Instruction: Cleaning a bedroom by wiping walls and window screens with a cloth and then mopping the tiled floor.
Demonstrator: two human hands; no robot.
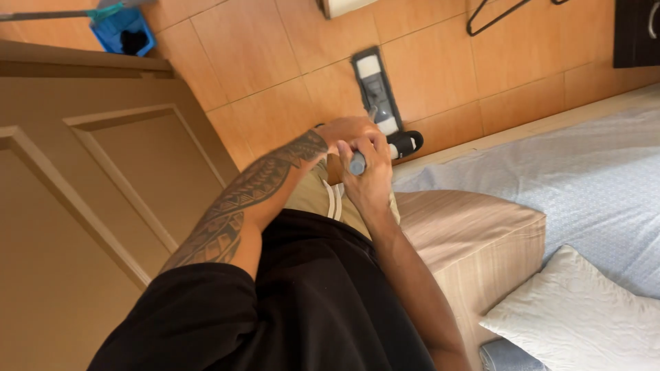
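Both hands grip the grey handle [357, 163] of a flat mop. My left hand [346, 130], on a tattooed forearm, wraps the shaft higher up. My right hand [369, 173] is closed around the handle's end, close to my waist. The mop's flat grey head [376, 88] with a white pad lies on the orange floor tiles ahead of me. A black sock-clad foot [404, 144] shows just beside the handle, near the bed's edge.
A brown panelled door [103, 192] stands at my left. A bed with a light blue sheet [584, 178], a beige cushion [474, 240] and a white pillow [584, 316] fills the right. A blue dustpan [124, 31] and a black hanger [495, 14] lie on the floor beyond.
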